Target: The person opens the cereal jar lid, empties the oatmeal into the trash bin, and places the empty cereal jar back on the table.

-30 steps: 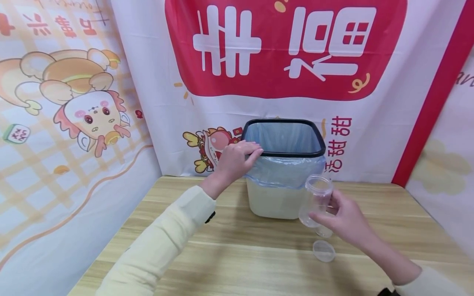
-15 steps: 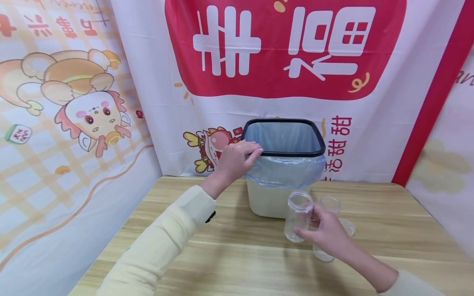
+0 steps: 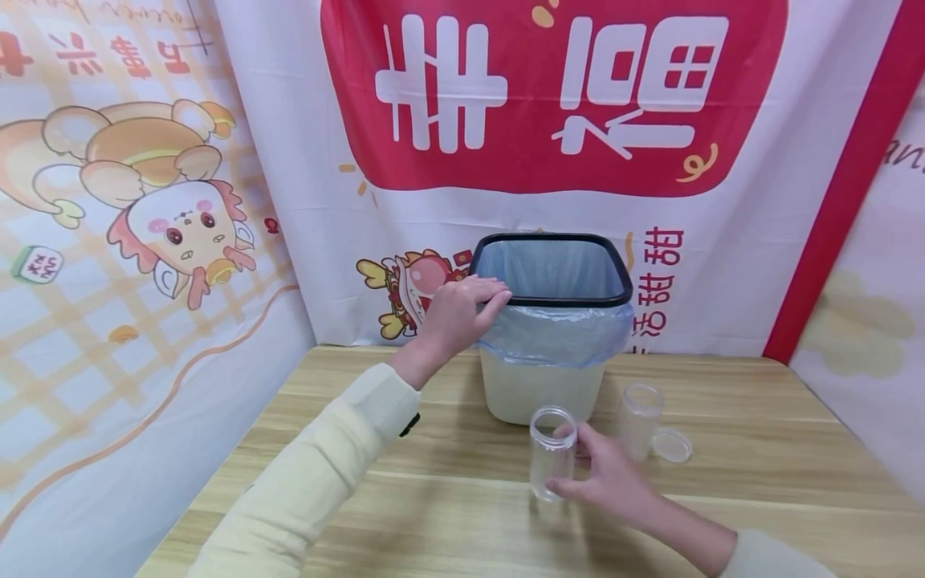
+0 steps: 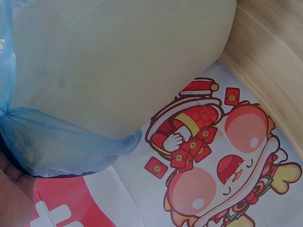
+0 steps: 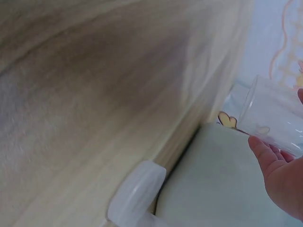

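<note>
My left hand grips the black rim of a cream waste bin at its near left corner. Part of that hand shows at the edge of the left wrist view, beside the blue bag. My right hand holds a clear plastic jar upright, in front of the bin, thumb on the near side and fingers behind. The jar's mouth is uncovered. In the right wrist view, fingertips press against the jar. A second clear jar stands behind the right hand, with a clear round lid beside it.
A thin blue bag lines the bin and folds down over its outside. The wooden table meets a white and red printed cloth at the back. Printed cloths also hang at the left and right.
My right hand has carried the jar leftward and toward me, away from the second jar. The second jar and its lid now show; another lid nearer me is now hidden. My left hand stays put.
</note>
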